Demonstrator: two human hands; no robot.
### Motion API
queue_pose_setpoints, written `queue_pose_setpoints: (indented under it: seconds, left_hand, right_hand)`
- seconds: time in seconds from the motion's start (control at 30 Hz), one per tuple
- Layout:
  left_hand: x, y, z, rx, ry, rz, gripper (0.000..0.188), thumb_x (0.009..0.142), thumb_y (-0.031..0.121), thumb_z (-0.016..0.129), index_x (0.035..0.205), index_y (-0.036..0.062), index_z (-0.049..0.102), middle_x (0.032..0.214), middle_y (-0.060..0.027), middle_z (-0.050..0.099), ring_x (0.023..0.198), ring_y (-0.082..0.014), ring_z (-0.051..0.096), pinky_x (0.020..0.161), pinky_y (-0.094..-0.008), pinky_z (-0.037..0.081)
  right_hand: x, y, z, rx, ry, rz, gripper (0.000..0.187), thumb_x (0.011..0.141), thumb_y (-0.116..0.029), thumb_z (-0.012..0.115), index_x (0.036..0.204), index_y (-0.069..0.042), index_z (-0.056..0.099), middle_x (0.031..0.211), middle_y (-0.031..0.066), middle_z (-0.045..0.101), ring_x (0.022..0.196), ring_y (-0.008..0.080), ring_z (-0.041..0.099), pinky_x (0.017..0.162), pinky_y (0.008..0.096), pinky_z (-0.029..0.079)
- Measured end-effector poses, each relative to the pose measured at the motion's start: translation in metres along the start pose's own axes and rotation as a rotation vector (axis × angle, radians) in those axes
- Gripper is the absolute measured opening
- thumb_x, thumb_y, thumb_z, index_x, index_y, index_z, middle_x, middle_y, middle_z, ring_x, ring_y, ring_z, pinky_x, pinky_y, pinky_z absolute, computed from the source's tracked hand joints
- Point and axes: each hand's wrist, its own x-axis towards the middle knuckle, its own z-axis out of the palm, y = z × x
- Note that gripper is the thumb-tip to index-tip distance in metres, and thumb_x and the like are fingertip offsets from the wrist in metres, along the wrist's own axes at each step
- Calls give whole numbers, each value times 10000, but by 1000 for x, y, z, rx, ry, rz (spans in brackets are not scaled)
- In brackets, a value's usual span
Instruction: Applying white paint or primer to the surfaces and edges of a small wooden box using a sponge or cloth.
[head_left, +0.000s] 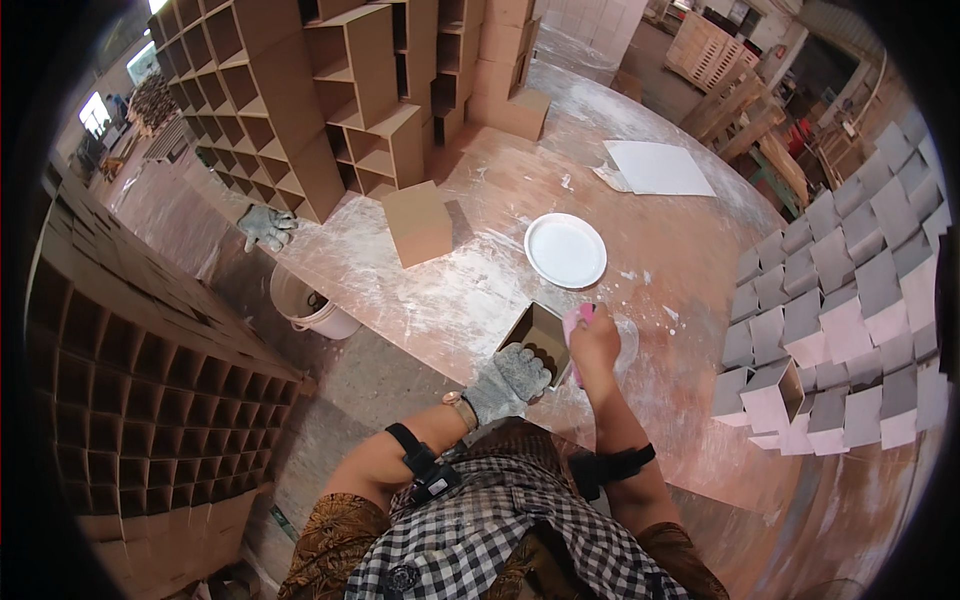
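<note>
My left hand (pixel 510 382), in a grey work glove, grips the near left side of a small open cardboard box (pixel 546 330). The box stands on the worktable close to my body, and its brown inside shows. My bare right hand (pixel 595 345) is closed around a flat pink pad (pixel 574 330), perhaps a sponge. That pad lies against the box's right side; its exact shape is partly hidden by my fingers. Just beyond the box is a round white plate (pixel 566 250). A pale wet-looking patch marks the table beside my right hand.
A brown cardboard piece (pixel 418 224) and a white sheet (pixel 660 168) lie on the worktable (pixel 480 215). Tall stacks of open boxes (pixel 250 90) rise at the far left. Grey-white boxes (pixel 840 310) are piled right. A glove (pixel 266 228) rests near a white bucket (pixel 318 308).
</note>
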Motion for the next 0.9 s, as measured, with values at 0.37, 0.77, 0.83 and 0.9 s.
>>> queue_pose_setpoints:
  seconds: [0.37,0.77,0.83,0.9]
  left_hand:
    - [-10,-8,29,-131,129,38,230,727,191,588,929,80,586,932,-110,585,872,-272,559,789,-389,431]
    - [-2,20,7,79,95,164,322,795,179,487,1094,64,520,1032,-120,543,1049,-283,504,908,-382,389]
    - [-3,25,15,-11,136,137,318,822,180,472,1123,87,518,1093,-111,541,1067,-270,501,941,-399,376]
    - [-17,20,56,2,337,121,313,835,185,478,1131,99,530,1141,-94,541,1095,-244,497,945,-391,381]
  right_hand:
    - [8,-40,36,60,-122,-604,150,783,-59,537,930,-35,549,901,172,591,838,361,572,702,434,455]
    - [43,-14,18,147,-119,-314,213,744,-87,520,945,-56,584,875,201,610,815,380,586,706,448,461]
    - [28,-23,28,54,-123,-377,189,744,-88,521,921,-60,581,854,187,605,798,376,581,697,458,458]
    - [17,-35,30,-39,-82,-554,162,730,-92,548,886,-68,583,812,156,588,782,350,576,673,451,457]
